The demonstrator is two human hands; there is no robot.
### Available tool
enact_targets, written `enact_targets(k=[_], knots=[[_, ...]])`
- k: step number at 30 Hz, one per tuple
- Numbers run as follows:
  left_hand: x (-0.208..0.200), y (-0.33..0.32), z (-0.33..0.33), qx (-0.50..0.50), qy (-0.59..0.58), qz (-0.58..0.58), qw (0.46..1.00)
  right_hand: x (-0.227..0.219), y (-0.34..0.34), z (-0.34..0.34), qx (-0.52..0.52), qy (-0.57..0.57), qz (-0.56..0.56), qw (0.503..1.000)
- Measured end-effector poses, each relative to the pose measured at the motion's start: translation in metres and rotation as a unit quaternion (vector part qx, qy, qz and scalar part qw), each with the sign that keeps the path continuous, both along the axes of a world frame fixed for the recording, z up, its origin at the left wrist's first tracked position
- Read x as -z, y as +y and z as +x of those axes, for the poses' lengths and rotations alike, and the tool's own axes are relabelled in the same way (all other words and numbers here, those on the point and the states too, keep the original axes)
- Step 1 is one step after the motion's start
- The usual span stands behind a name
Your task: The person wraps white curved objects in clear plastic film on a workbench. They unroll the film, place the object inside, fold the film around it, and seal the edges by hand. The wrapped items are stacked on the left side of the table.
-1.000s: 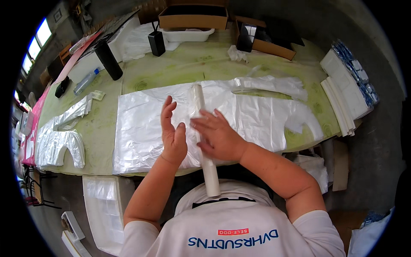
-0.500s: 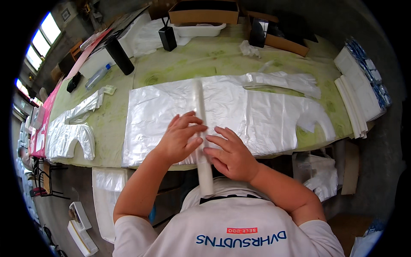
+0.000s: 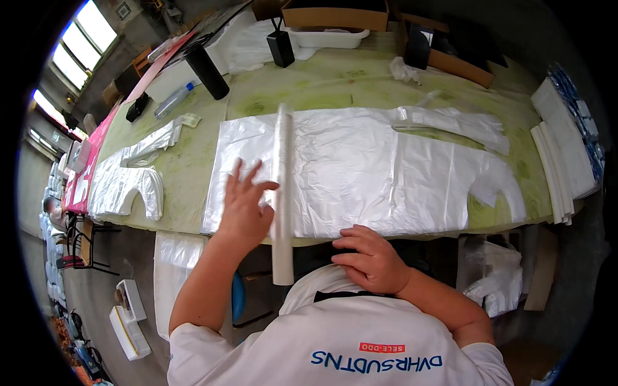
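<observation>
A long pale roll or tube (image 3: 282, 174), translucent and whitish, lies across a flat stack of clear plastic garment-shaped sheets (image 3: 347, 174). Its near end sticks out past the table's front edge. My left hand (image 3: 243, 209) is over the sheet, left of the roll, fingers spread; its index fingertip and thumb are at the roll's side, and I cannot tell whether they touch it. Close to the table's front edge, right of the roll, my right hand (image 3: 373, 260) holds nothing, its fingers apart and slightly bent. The sheet has sleeve-like arms at its right end.
Another folded plastic garment (image 3: 132, 174) lies on the left. Farther back are a clear bottle (image 3: 174, 101), a black cylinder (image 3: 206, 72), a black box (image 3: 280, 49) and a cardboard box (image 3: 335, 15). White rolled sheets (image 3: 552, 174) sit at the right edge.
The roll has moved left across the sheet. My right hand has come off it and drawn back toward the table's near edge; my left hand has moved left with the roll. The view has shifted slightly.
</observation>
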State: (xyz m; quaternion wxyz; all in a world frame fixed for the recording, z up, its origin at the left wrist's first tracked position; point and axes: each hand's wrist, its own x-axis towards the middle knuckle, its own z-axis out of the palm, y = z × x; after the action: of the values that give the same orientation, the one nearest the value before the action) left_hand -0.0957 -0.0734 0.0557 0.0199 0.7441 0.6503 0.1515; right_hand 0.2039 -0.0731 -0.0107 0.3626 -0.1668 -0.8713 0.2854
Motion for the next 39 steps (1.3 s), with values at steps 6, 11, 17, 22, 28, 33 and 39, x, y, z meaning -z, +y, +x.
enact_targets(k=[6, 11, 17, 22, 28, 33, 39], knots=[[0.012, -0.004, 0.01, -0.004, -0.037, -0.048, 0.998, -0.007, 0.001, -0.006, -0.026, 0.017, 0.021, 0.999], [0.039, -0.006, -0.07, -0.067, 0.076, -0.066, 0.993, -0.001, -0.002, 0.009, -0.005, 0.018, 0.009, 1.0], [0.035, -0.006, -0.058, -0.206, -0.051, -0.094, 0.973, 0.001, -0.003, 0.013, 0.001, 0.029, 0.005, 1.0], [0.03, -0.02, -0.101, -0.299, -0.043, -0.123, 0.945, 0.001, -0.008, 0.014, 0.012, 0.04, -0.009, 0.999], [0.018, -0.026, -0.081, -0.237, -0.466, -0.023, 0.852, -0.004, -0.01, 0.016, 0.015, 0.059, -0.012, 0.998], [0.014, -0.011, 0.029, -0.143, -0.765, -0.097, 0.621, -0.006, -0.017, 0.005, 0.052, 0.113, -0.311, 0.942], [0.031, -0.02, 0.119, -0.137, -0.798, -0.18, 0.559, -0.005, -0.017, 0.014, 0.01, 0.138, -0.655, 0.743]])
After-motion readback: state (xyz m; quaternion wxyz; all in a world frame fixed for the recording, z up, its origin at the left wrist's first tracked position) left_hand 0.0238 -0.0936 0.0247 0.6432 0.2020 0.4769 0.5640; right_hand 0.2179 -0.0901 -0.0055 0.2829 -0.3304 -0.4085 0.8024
